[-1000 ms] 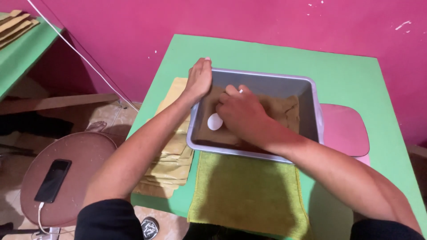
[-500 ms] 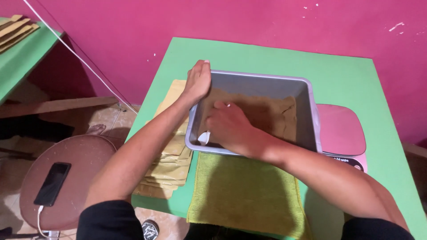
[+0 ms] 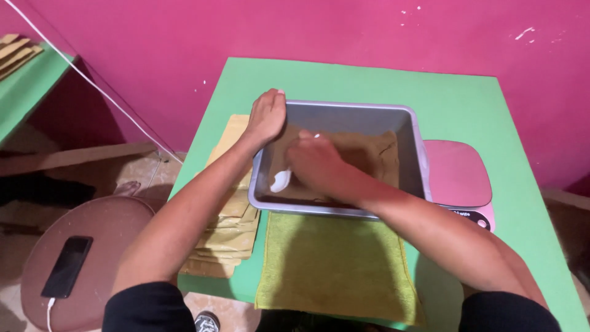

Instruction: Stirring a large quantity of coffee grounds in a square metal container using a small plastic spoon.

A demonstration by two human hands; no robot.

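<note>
While a dark phone (image 3: 66,266) lies on the round brown stool (image 3: 110,233) far left, flat tan pouches (image 3: 230,230) are stacked at the green table's (image 3: 344,80) left edge. Her left hand (image 3: 265,117) grips the grey tray's (image 3: 344,109) far-left corner; the right hand (image 3: 314,161), fingers curled around a white spoon (image 3: 281,180), works inside it. A pink scale (image 3: 458,175) sits right.

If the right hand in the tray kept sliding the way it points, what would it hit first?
The right hand points toward the tray's left side, so it would likely meet the left hand resting on that rim, or the wall just beneath it; depth is unclear.
</note>
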